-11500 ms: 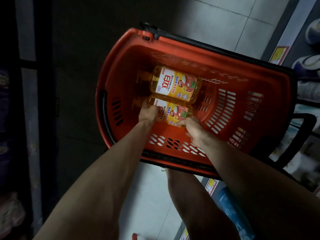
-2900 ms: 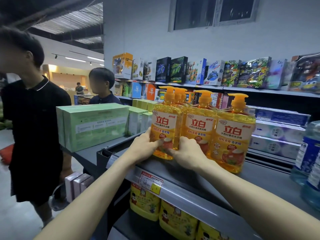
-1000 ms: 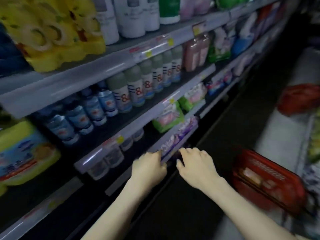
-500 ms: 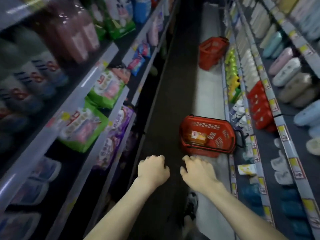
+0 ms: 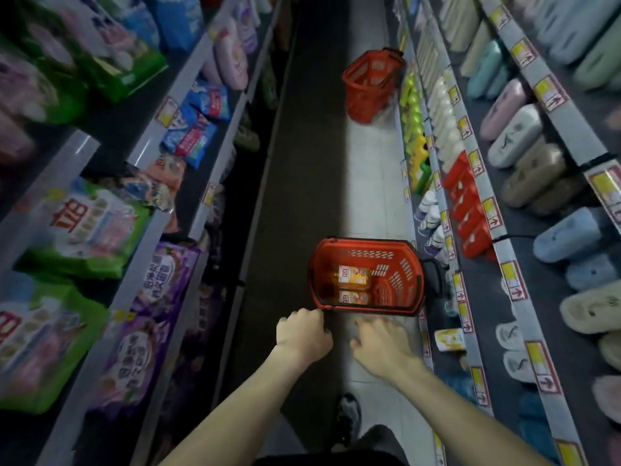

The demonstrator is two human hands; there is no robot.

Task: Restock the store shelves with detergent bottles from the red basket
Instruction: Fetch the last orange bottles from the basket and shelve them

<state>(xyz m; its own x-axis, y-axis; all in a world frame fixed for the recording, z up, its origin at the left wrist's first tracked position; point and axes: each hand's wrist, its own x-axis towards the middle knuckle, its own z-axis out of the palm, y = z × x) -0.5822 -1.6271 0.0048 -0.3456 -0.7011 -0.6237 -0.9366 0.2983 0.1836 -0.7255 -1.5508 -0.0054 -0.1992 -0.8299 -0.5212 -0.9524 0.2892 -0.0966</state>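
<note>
A narrow store aisle is seen from above. It is flanked on the left by grey metal shelves (image 5: pixel 201 58) stacked with soft bags of washing powder (image 5: pixel 90 227), and on the right by grey shelves (image 5: pixel 514 287) lined with pastel foam slippers (image 5: pixel 564 237). Between them a tiled floor (image 5: pixel 369 183) runs away from the viewer.

The view has been swung down from the top shelf, where yellow bottles were being set in a row a few seconds ago. The red plastic shopping basket (image 5: pixel 403 250) on the floor is now seen closer to the hands than half a second ago. A second red basket (image 5: pixel 373 85) is left well up the aisle.

Both arms are stretched forward and nothing is held. The left hand (image 5: pixel 304 334) is kept with its fingers curled under, just short of the basket's near rim. The right hand (image 5: pixel 381 341) is held beside it with fingers loosely spread.

Two yellow detergent bottles (image 5: pixel 351 275) are seen lying on their sides in the basket. One placement is judged finished and another pickup is being approached. At least two bottles are left to be shelved.
</note>
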